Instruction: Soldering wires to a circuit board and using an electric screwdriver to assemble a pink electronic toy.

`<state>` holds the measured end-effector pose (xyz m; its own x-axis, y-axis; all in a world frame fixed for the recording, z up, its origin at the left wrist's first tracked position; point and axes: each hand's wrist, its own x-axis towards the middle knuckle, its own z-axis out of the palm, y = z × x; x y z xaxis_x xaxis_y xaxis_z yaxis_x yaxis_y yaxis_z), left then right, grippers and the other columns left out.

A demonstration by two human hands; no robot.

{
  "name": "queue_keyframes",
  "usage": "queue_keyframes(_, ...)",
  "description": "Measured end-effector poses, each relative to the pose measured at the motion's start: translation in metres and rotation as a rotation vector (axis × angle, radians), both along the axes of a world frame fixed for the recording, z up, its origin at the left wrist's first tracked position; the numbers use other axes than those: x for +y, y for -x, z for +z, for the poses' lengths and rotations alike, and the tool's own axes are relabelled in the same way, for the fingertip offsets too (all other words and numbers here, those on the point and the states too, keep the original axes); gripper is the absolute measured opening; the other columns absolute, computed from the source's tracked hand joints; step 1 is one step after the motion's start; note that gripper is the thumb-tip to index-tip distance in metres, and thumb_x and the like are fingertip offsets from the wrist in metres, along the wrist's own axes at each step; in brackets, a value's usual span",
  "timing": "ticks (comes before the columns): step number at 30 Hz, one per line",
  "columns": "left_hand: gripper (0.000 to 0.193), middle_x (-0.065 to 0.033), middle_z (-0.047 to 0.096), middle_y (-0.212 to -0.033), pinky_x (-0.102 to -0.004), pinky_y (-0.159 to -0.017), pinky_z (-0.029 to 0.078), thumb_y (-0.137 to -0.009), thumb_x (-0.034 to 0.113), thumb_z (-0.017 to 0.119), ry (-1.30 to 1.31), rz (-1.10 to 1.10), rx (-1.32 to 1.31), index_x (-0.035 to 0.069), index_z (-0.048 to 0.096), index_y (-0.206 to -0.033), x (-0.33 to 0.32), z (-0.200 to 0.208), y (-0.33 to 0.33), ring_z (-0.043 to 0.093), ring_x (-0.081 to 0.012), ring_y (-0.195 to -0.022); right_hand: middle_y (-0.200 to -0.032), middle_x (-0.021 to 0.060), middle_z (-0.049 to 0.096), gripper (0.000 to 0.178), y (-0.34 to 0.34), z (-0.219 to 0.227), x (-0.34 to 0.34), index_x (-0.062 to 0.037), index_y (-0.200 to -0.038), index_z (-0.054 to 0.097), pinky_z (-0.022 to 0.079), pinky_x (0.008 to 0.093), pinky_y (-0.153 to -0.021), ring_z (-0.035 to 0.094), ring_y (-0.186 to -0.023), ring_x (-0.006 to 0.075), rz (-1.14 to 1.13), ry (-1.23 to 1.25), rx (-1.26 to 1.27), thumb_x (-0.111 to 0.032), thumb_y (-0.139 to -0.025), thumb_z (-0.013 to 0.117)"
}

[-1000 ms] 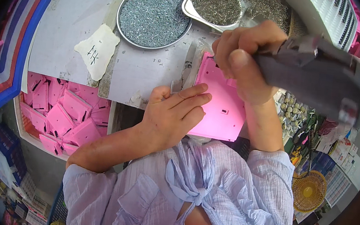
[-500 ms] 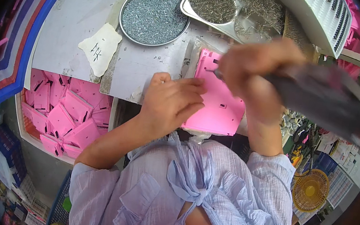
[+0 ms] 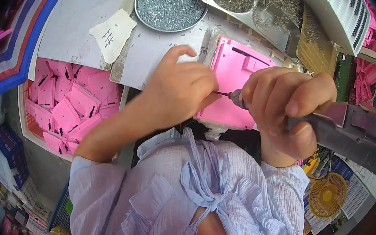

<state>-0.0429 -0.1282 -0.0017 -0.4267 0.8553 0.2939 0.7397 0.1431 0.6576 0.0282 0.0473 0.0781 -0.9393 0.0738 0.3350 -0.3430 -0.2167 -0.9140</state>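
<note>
A pink plastic panel (image 3: pixel 233 111) with a dark slot near its far end lies on the bench in front of me. My right hand (image 3: pixel 282 105) grips a dark electric screwdriver (image 3: pixel 350 136), its bit pointing left, held above the panel. The bit's tip meets the fingers of my left hand (image 3: pixel 180 86), which are bent together over the panel's left edge. Whatever those fingertips hold, if anything, is hidden. One finger of that hand curls up, away from the others.
Behind the panel stand a round metal dish (image 3: pixel 137 7) of small screws and a metal tray (image 3: pixel 236 17) of tiny metal parts. A torn paper (image 3: pixel 108 43) with handwriting lies left. A bin (image 3: pixel 21 105) of pink panels sits lower left, a yellow basket (image 3: pixel 327 195) lower right.
The screwdriver has swung from over the panel's far left part back toward me, and its bit now meets my left fingers. My left fingers have gone from spread to bent together.
</note>
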Motion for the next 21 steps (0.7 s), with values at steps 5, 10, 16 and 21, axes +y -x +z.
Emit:
queue_keyframes(5, 0.012, -0.0058, 0.067, -0.102, -0.0436, -0.091, 0.038, -0.079, 0.018, 0.072, -0.083, 0.375, 0.311, 0.008, 0.068, -0.084, -0.001, -0.014, 0.091, 0.060, -0.0262, -0.102, -0.055, -0.0006, 0.049, 0.030, -0.009, 0.000, -0.014, -0.0111, -0.093, 0.048, 0.042, 0.0335, -0.049, 0.047, -0.044, 0.0136, -0.016, 0.031, -0.071, -0.032, -0.091, 0.070)
queue_keyframes(10, 0.008, -0.0075, 0.062, -0.103, -0.0479, -0.093, 0.033, -0.075, 0.014, 0.071, 0.068, 0.570, 0.295, 0.007, 0.068, -0.075, 0.003, -0.022, 0.090, 0.053, -0.0276, -0.107, -0.057, 0.0027, 0.049, 0.027, -0.009, -0.011, -0.019, -0.0089, -0.089, 0.046, 0.043, 0.0354, -0.052, 0.046, -0.046, 0.0144, 0.013, -0.146, -0.100, -0.023, -0.089, 0.070)
queue_keyframes(16, 0.015, -0.0050, 0.066, -0.085, -0.0436, -0.082, 0.040, -0.083, 0.023, 0.069, 0.084, 0.602, 0.448, 0.009, 0.067, -0.086, 0.001, -0.040, 0.092, 0.062, -0.0264, -0.084, -0.059, 0.0072, 0.050, 0.019, -0.006, -0.023, -0.020, -0.0044, -0.086, 0.044, 0.043, 0.0337, -0.048, 0.047, -0.047, 0.0166, 0.139, -0.432, -0.030, 0.007, -0.081, 0.058)
queue_keyframes(21, 0.017, -0.0011, 0.063, -0.080, -0.0434, -0.082, 0.036, -0.084, 0.028, 0.068, -0.040, 0.225, 0.218, 0.011, 0.066, -0.088, -0.017, -0.020, 0.034, 0.058, -0.0215, -0.084, -0.060, 0.0073, 0.051, 0.018, -0.003, -0.031, -0.019, -0.0027, -0.088, 0.046, 0.041, 0.0321, -0.045, 0.050, -0.048, 0.0171, 0.167, -0.379, 0.053, 0.006, -0.081, 0.060)
